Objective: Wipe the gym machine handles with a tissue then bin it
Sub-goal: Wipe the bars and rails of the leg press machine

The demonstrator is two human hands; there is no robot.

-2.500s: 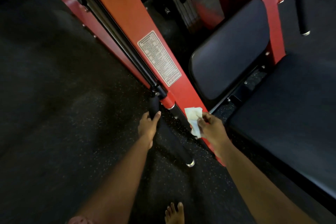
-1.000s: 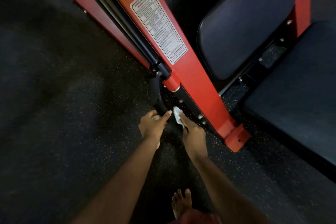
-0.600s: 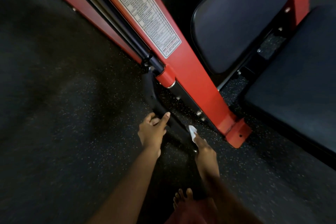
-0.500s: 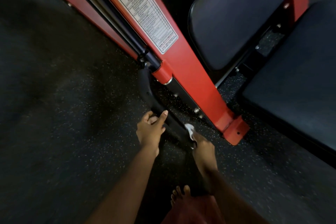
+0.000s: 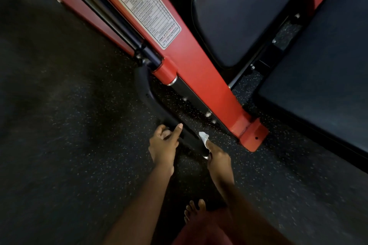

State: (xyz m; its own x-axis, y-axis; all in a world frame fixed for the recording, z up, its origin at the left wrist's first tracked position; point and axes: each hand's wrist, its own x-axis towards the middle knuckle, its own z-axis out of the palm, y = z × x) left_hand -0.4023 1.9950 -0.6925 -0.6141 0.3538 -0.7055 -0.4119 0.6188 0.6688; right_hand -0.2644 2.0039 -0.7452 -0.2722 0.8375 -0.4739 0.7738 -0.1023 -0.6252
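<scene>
A black padded handle hangs down from the red machine arm toward me. My left hand grips it from the left, thumb laid along the top. My right hand is wrapped around the handle's lower end beside its metal cap, pressing a crumpled white tissue against the grip. Only a corner of the tissue shows above my fingers.
A red foot plate of the frame sits on the speckled black rubber floor just right of my hands. Dark seat pads lie to the upper right. My bare foot stands below the handle.
My right hand with the tissue has slid down the handle from beside my left hand to its lower end. My left hand has kept its grip. The view has tilted down and closer.
</scene>
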